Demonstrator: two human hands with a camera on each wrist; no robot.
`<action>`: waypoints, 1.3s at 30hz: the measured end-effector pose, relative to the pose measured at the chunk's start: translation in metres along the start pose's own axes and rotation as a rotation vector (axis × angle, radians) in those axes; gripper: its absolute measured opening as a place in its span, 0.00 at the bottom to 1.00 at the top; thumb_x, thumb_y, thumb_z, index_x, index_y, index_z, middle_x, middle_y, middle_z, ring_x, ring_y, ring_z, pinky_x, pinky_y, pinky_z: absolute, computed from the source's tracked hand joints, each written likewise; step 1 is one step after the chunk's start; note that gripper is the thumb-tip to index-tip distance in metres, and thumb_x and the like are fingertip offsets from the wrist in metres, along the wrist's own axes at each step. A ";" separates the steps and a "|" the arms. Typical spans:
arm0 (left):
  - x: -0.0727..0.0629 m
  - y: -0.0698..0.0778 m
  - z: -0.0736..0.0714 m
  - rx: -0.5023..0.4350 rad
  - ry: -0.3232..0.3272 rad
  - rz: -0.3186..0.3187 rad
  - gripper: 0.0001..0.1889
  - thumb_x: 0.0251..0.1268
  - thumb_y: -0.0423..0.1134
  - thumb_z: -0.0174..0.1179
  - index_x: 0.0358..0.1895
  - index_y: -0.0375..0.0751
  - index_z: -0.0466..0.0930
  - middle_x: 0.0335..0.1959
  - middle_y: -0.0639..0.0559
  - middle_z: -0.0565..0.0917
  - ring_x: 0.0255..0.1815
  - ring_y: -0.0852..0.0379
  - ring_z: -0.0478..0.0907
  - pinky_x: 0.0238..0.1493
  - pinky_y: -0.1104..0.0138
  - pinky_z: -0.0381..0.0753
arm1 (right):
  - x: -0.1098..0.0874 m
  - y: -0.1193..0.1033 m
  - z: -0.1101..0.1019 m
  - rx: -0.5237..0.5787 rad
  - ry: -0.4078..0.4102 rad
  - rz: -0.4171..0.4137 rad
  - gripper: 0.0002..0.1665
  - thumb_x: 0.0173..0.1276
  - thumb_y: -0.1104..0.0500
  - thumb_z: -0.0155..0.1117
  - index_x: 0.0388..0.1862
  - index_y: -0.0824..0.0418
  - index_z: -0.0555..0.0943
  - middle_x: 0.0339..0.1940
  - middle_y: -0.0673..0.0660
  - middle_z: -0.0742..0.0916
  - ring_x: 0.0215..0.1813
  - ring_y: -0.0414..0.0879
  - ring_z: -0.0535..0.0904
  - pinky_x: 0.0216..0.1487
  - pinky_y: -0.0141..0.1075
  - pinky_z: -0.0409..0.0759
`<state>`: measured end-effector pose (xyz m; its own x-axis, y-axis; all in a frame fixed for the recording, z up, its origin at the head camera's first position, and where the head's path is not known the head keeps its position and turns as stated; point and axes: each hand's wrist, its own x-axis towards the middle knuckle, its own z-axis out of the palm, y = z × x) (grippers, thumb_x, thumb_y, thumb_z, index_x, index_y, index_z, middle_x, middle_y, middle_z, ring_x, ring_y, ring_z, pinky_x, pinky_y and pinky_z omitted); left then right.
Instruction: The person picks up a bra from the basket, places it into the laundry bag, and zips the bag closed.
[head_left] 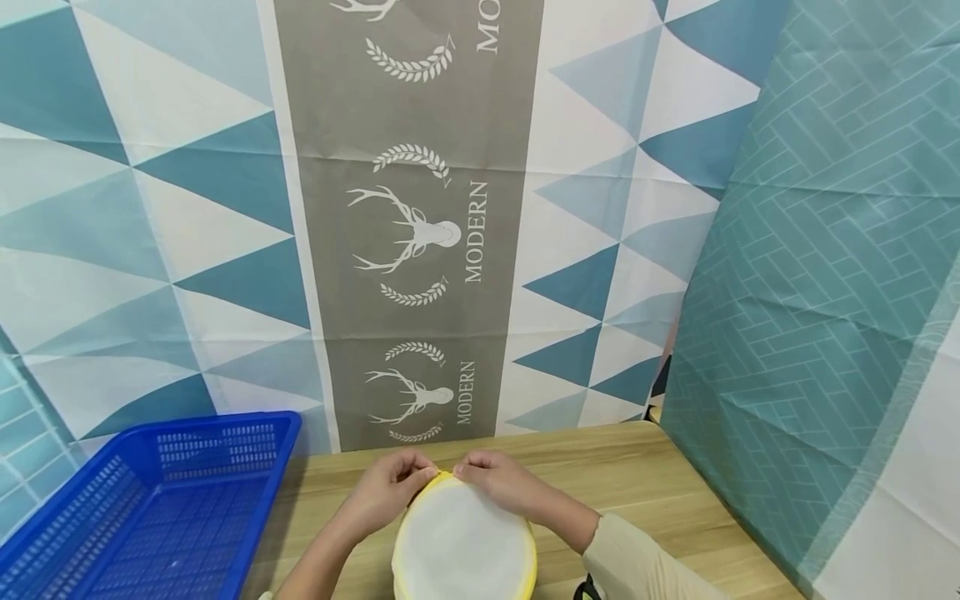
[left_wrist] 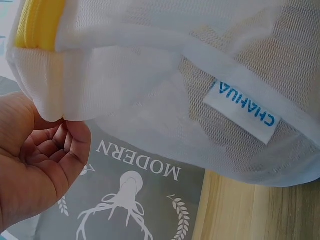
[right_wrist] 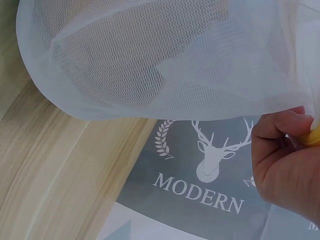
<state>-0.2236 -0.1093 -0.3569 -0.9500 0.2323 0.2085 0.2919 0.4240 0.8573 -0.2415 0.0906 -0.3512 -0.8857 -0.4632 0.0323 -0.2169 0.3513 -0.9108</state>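
A white mesh laundry bag [head_left: 465, 542] with a round face and a yellow zipper edge is held up over the table, at the bottom of the head view. At its far rim my left hand [head_left: 382, 493] pinches the edge between thumb and fingers. Close beside it, my right hand [head_left: 501, 483] grips the same rim by the yellow trim. In the left wrist view a white label [left_wrist: 242, 111] with blue lettering sits on the bag's side, and the yellow zipper [left_wrist: 39, 25] shows at upper left. The right wrist view shows the sheer mesh [right_wrist: 135, 65].
On the left of the wooden table [head_left: 622, 467] stands a blue plastic basket [head_left: 273, 475] with perforated walls. A patterned sheet [head_left: 420, 108] hangs behind the table, and a teal sheet [head_left: 810, 317] hangs along the right side. A small dark object [head_left: 587, 588] shows by the right sleeve.
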 end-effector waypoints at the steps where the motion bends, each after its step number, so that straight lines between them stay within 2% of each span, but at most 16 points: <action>1: 0.000 0.000 0.000 -0.005 -0.001 0.003 0.10 0.66 0.43 0.57 0.38 0.38 0.79 0.27 0.52 0.81 0.24 0.63 0.73 0.27 0.71 0.73 | 0.000 0.000 0.000 -0.001 0.001 0.000 0.17 0.71 0.52 0.52 0.36 0.65 0.80 0.30 0.50 0.80 0.26 0.39 0.72 0.25 0.30 0.71; 8: 0.000 -0.001 -0.001 -0.069 -0.042 0.006 0.10 0.67 0.39 0.55 0.38 0.33 0.78 0.23 0.50 0.78 0.21 0.61 0.73 0.23 0.68 0.76 | -0.001 0.001 -0.002 0.001 0.008 0.011 0.18 0.72 0.52 0.50 0.33 0.66 0.78 0.25 0.48 0.77 0.21 0.38 0.70 0.21 0.30 0.70; 15: -0.001 0.001 0.000 -0.034 -0.008 -0.013 0.10 0.66 0.40 0.56 0.38 0.34 0.78 0.24 0.51 0.79 0.22 0.60 0.73 0.23 0.68 0.75 | 0.001 0.004 -0.002 0.015 0.007 0.016 0.19 0.72 0.51 0.50 0.34 0.66 0.78 0.25 0.48 0.77 0.21 0.38 0.71 0.20 0.30 0.70; 20: 0.000 0.003 0.002 0.008 0.020 -0.016 0.08 0.65 0.39 0.57 0.37 0.36 0.79 0.26 0.51 0.80 0.24 0.61 0.73 0.26 0.70 0.73 | 0.000 0.002 -0.001 0.010 -0.007 0.004 0.19 0.71 0.49 0.52 0.36 0.65 0.80 0.29 0.48 0.80 0.22 0.37 0.72 0.22 0.29 0.72; 25: 0.001 0.005 0.005 0.009 0.009 -0.002 0.08 0.65 0.39 0.57 0.37 0.36 0.79 0.26 0.51 0.80 0.25 0.61 0.73 0.27 0.71 0.73 | 0.000 0.000 0.000 -0.024 -0.019 -0.033 0.18 0.70 0.50 0.54 0.37 0.63 0.82 0.32 0.49 0.82 0.27 0.37 0.73 0.26 0.30 0.72; 31: 0.001 0.002 0.006 -0.004 -0.003 0.011 0.08 0.65 0.39 0.57 0.36 0.36 0.78 0.25 0.51 0.79 0.23 0.63 0.72 0.26 0.71 0.72 | 0.001 -0.001 0.002 -0.041 -0.030 -0.049 0.16 0.70 0.51 0.55 0.35 0.63 0.82 0.30 0.48 0.80 0.27 0.38 0.72 0.27 0.29 0.71; 39: 0.000 0.003 0.006 -0.006 0.013 -0.025 0.08 0.65 0.40 0.57 0.36 0.37 0.79 0.26 0.51 0.80 0.25 0.61 0.73 0.26 0.71 0.73 | -0.001 0.001 0.004 -0.006 -0.003 -0.046 0.16 0.70 0.53 0.55 0.37 0.65 0.81 0.33 0.51 0.82 0.29 0.39 0.73 0.27 0.30 0.72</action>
<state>-0.2222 -0.1027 -0.3576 -0.9583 0.2101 0.1936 0.2677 0.4240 0.8652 -0.2397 0.0881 -0.3538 -0.8737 -0.4811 0.0728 -0.2599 0.3349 -0.9057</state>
